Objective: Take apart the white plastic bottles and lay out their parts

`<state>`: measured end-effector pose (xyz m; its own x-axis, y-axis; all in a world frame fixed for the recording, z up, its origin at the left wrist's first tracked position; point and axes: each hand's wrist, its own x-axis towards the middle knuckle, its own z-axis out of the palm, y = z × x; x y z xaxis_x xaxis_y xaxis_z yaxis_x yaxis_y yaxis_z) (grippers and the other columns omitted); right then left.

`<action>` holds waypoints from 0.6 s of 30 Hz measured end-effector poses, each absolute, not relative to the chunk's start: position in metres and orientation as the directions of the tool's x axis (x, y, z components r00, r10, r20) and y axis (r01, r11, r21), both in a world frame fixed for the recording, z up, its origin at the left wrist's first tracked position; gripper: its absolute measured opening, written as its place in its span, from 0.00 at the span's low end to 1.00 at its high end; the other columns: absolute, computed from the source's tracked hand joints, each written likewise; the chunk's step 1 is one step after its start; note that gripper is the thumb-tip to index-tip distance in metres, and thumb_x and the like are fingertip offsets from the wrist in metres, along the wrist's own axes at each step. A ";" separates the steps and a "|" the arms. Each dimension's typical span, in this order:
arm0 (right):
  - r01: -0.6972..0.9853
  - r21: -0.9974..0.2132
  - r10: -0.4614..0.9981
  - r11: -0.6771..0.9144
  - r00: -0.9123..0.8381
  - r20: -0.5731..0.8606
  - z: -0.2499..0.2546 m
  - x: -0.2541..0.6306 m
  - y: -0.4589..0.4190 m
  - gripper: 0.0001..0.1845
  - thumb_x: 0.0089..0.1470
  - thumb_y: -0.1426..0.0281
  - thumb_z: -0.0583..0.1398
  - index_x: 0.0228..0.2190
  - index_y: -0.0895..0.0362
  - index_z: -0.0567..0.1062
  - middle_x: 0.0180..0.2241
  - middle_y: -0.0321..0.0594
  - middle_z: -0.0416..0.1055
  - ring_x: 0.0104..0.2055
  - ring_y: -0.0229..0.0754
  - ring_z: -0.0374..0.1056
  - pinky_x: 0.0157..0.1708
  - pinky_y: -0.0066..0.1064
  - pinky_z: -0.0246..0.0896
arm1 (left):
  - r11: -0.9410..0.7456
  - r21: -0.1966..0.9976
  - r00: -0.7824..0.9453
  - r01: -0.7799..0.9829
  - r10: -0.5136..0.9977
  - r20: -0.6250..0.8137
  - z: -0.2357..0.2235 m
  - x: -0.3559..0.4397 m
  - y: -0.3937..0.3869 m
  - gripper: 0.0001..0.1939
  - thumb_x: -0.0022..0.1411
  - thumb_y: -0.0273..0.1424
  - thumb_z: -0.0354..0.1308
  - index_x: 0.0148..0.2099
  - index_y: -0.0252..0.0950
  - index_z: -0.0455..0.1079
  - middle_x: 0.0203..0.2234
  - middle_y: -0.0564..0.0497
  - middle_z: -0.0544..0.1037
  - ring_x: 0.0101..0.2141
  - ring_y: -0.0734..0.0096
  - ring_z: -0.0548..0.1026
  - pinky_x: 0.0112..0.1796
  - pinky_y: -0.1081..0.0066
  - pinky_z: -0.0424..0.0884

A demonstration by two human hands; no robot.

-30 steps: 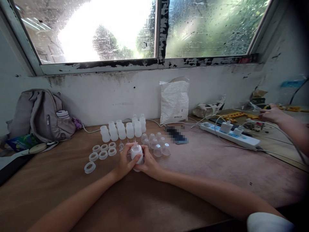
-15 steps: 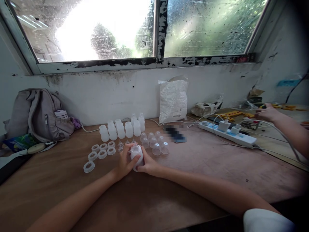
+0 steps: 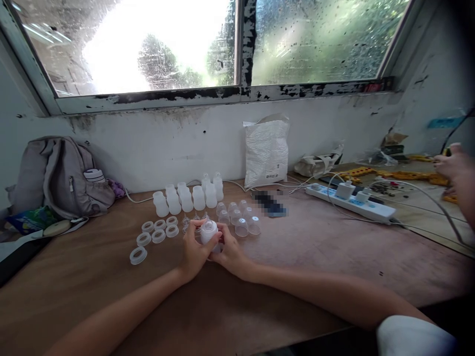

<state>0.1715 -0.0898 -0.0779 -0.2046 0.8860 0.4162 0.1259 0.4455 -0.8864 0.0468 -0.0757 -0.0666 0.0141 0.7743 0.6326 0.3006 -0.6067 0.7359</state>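
In the head view, the white mailer bag (image 3: 265, 153) against the wall carries a line of dark print near its bottom edge, too small to read. The nearer clear caps (image 3: 241, 227) show small round pale marks on top, likewise unreadable.

The white bottle (image 3: 208, 232) is between the person's two hands, top up, above the tabletop's (image 3: 315, 277) near middle. The left hand (image 3: 196, 253) curls round one side and the right hand (image 3: 233, 254) round the other, thumbs in front, both gripping it. White rings (image 3: 158, 237) lie left of the hands; a cluster of white bottles (image 3: 186, 199) stands behind.

Compared with half a second ago, the co-worker's hand (image 3: 455, 160) has shifted rightward, uncovering more of the yellow parts (image 3: 411, 176). Both hands remain round the bottle.
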 end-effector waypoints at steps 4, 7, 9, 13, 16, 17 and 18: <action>-0.108 -0.959 0.871 0.261 -0.403 0.282 -0.073 0.177 -0.076 0.31 0.30 0.79 0.61 0.41 0.55 0.62 0.36 0.35 0.65 0.38 0.39 0.63 0.34 0.29 0.59 | -0.619 0.769 0.156 0.160 0.785 0.599 -0.063 0.045 -0.074 0.16 0.48 0.34 0.60 0.38 0.37 0.61 0.33 0.51 0.70 0.35 0.68 0.70 0.38 0.69 0.65; -0.170 -0.985 0.829 0.033 -0.545 0.122 -0.065 0.188 -0.066 0.30 0.28 0.80 0.60 0.39 0.56 0.65 0.34 0.34 0.67 0.35 0.39 0.64 0.27 0.25 0.58 | -0.545 0.838 0.343 0.014 0.790 0.508 -0.055 0.041 -0.069 0.17 0.48 0.35 0.60 0.40 0.36 0.62 0.36 0.48 0.71 0.37 0.67 0.70 0.39 0.68 0.65; -0.175 -0.980 0.788 -0.097 -0.615 0.032 -0.059 0.196 -0.063 0.28 0.27 0.79 0.60 0.38 0.57 0.66 0.34 0.35 0.68 0.35 0.40 0.65 0.25 0.24 0.58 | -0.469 0.882 0.475 -0.041 0.768 0.430 -0.048 0.038 -0.065 0.18 0.46 0.35 0.61 0.40 0.36 0.63 0.38 0.47 0.71 0.39 0.65 0.70 0.40 0.67 0.65; -0.100 -0.972 0.700 -0.215 -0.710 -0.081 -0.050 0.206 -0.062 0.25 0.27 0.80 0.60 0.35 0.57 0.68 0.34 0.36 0.68 0.36 0.41 0.65 0.28 0.27 0.60 | -0.420 0.906 0.642 -0.046 0.683 0.349 -0.037 0.034 -0.059 0.20 0.41 0.36 0.64 0.37 0.36 0.64 0.36 0.48 0.71 0.38 0.65 0.70 0.37 0.69 0.65; -0.110 -0.987 0.744 -0.119 -0.668 -0.015 -0.050 0.202 -0.065 0.24 0.29 0.80 0.60 0.35 0.57 0.67 0.35 0.36 0.68 0.37 0.40 0.65 0.30 0.27 0.60 | -0.483 0.875 0.509 0.040 0.763 0.398 -0.041 0.037 -0.060 0.19 0.42 0.34 0.64 0.35 0.36 0.62 0.32 0.51 0.70 0.34 0.69 0.69 0.33 0.72 0.65; -0.128 -0.991 0.791 -0.049 -0.611 0.039 -0.052 0.198 -0.066 0.24 0.30 0.79 0.60 0.36 0.56 0.66 0.35 0.36 0.67 0.38 0.40 0.64 0.32 0.27 0.60 | -0.507 0.857 0.391 0.091 0.810 0.437 -0.045 0.039 -0.061 0.18 0.42 0.34 0.64 0.35 0.37 0.61 0.31 0.52 0.69 0.33 0.70 0.69 0.33 0.72 0.65; -0.138 -0.990 0.838 0.030 -0.537 0.100 -0.056 0.192 -0.069 0.25 0.31 0.79 0.61 0.37 0.56 0.65 0.36 0.36 0.67 0.39 0.40 0.64 0.34 0.28 0.60 | -0.520 0.842 0.257 0.142 0.841 0.476 -0.048 0.043 -0.064 0.18 0.43 0.33 0.63 0.35 0.37 0.60 0.30 0.52 0.69 0.32 0.71 0.68 0.34 0.72 0.64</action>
